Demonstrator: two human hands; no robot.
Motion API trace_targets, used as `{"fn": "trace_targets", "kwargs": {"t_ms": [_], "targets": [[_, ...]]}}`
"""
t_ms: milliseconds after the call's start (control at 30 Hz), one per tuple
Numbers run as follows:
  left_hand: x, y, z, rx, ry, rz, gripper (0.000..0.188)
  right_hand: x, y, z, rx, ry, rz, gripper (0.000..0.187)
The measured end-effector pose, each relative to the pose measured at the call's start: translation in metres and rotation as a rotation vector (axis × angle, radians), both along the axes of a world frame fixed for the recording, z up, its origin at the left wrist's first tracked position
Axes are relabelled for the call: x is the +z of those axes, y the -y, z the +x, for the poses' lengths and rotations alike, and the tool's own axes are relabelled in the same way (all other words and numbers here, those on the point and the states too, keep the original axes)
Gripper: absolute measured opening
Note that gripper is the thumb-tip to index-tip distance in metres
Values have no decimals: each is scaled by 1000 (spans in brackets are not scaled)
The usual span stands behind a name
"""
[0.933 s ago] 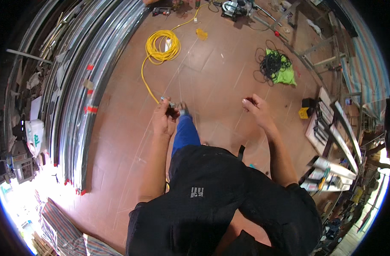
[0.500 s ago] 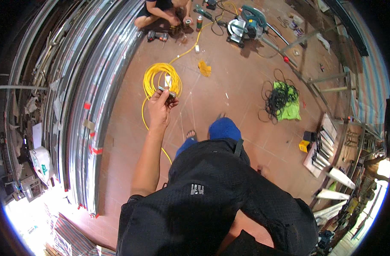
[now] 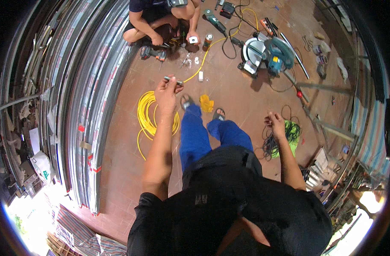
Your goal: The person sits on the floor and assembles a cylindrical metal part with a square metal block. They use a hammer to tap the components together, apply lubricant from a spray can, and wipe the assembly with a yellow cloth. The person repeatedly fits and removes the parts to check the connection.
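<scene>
My left hand (image 3: 166, 92) is closed on a small metal piece (image 3: 174, 81), short and grey, pinched between thumb and fingers above the floor. Its exact kind is too small to tell. Just below that hand lies a coil of yellow cable (image 3: 140, 112). Out to the right, my right hand (image 3: 276, 123) has its fingers curled in; whatever may be inside them is hidden. It hovers by a tangle of black cord (image 3: 271, 147) on a bright green bag (image 3: 292, 149).
Ahead, a co-worker (image 3: 139, 19) squats by a cordless drill (image 3: 153, 54), holding a small white piece (image 3: 193, 39). A mitre saw (image 3: 271, 55), an angle grinder (image 3: 214, 21) and a can (image 3: 208, 39) stand nearby. Long wrapped metal profiles (image 3: 92, 106) line the left. A yellow cloth (image 3: 206, 103) lies ahead.
I have moved forward, so the co-worker and saw appear closer. My left hand still holds the metal piece, now beyond the coil. My right hand has come into view.
</scene>
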State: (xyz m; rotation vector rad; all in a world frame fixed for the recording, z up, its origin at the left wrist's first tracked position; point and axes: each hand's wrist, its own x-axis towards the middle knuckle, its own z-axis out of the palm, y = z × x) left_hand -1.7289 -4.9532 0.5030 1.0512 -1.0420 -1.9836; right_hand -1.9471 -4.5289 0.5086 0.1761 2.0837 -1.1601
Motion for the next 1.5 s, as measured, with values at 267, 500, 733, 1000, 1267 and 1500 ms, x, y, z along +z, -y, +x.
{"fn": "trace_targets", "kwargs": {"t_ms": [267,500,733,1000,1267,1500], "targets": [[-252,163,-189,-217,506,-389,21,-151,291,-126,391,91,-200,31],[-466,243,-285,-290,664,-784,20,-450,470,-202,961,-155,-5,47],[-564,254,-296,-352,522,-896,19,-616,533,-219,708,-262,-256,91],[-570,248,-322,-407,487,-1049,21,-632,540,-234,712,-189,-349,75],[-562,232,-287,-447,472,-915,27,-635,518,-222,773,198,-83,77],[-604,211,-176,-464,624,-467,30,-661,524,-192,1000,155,-53,66]]}}
